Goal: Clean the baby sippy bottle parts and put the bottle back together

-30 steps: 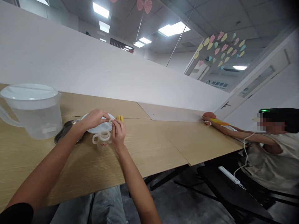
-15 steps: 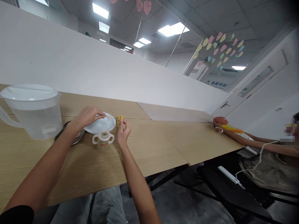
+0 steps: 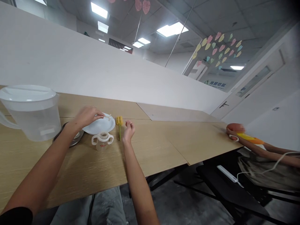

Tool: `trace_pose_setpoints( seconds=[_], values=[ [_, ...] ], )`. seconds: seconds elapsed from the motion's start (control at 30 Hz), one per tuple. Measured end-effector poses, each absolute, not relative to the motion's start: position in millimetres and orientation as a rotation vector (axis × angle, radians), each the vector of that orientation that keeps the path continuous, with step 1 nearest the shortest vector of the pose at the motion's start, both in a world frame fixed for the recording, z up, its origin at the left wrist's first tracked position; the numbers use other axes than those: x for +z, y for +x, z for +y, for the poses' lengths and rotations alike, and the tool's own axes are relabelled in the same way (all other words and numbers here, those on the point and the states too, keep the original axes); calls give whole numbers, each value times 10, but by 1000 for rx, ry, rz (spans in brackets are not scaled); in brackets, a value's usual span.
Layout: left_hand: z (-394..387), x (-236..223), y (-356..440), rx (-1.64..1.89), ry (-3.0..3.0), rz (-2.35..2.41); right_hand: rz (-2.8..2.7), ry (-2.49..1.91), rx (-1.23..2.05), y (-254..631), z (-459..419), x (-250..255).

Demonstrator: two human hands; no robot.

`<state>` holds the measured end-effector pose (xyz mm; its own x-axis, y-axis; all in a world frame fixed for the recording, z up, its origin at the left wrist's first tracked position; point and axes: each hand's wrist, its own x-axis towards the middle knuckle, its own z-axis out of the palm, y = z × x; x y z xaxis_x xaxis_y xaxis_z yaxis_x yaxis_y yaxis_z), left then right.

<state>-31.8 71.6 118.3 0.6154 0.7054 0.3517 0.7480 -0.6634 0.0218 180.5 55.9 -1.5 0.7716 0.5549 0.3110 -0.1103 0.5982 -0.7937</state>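
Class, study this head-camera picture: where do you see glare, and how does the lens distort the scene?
In the head view, the ceiling light panels burn out to white, the clear plastic jug has a soft sheen on its lid, and the wide lens stretches the left forearm and slants the tabletop.

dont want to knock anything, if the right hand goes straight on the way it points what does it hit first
Likely the white partition behind the wooden table: the right hand seems to pass just right of the yellow sponge brush, though depth is unclear.
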Motion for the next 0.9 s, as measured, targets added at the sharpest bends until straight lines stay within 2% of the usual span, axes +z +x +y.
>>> trace_pose_setpoints(
  seconds=[0.33,0.57,0.77,0.9],
  values=[
    [631,1249,-242,-480,-2718,-1207,-525,-925,277,1903,568,-80],
    [660,1259,-268,-526,-2734,-1240,-474,-975,308,1946,588,-75],
    [638,1368,-480,-480,-2550,-1451,-283,-1119,262,2192,533,-43],
    [651,1382,-563,-478,-2509,-1532,-414,-1117,234,2076,490,-38]
  ],
)
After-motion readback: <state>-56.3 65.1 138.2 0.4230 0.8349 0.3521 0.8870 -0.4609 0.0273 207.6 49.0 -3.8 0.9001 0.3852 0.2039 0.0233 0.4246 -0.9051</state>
